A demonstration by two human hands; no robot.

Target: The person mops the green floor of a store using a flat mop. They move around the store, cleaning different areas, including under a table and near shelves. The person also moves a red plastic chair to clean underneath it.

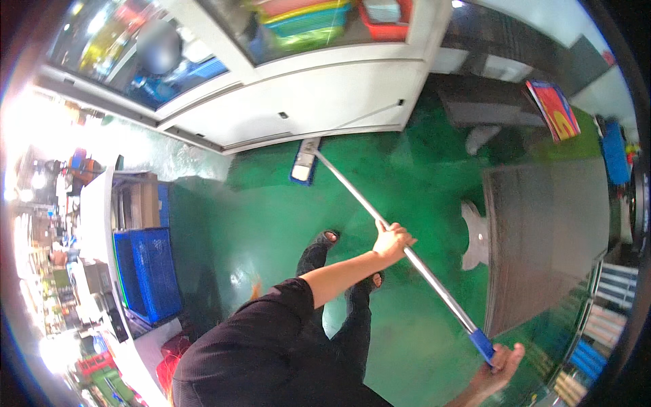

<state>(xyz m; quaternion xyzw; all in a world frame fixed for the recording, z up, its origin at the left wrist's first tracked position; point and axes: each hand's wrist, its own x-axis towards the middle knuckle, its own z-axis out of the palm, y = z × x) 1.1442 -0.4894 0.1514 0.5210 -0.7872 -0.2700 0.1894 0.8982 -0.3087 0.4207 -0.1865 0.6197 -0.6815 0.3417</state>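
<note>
A flat mop (363, 199) with a long silver pole slants across the view from far left to near right. Partway along the pole, my left hand (393, 244) is closed around it. My right hand (503, 361) grips the blue handle end, its thumb sticking out along one side. At the far end, the flat mop head (305, 163), grey and white with a blue edge, lies on the green floor (264, 210) right by the base of a white cabinet (325, 102).
A blue plastic crate (148, 275) stands on the left beside shelving. To the right are a grey-brown table (549, 237) with a pale foot and, farther back, a dark bench (475, 102) with a colourful booklet (554, 110). My feet stand apart on the floor.
</note>
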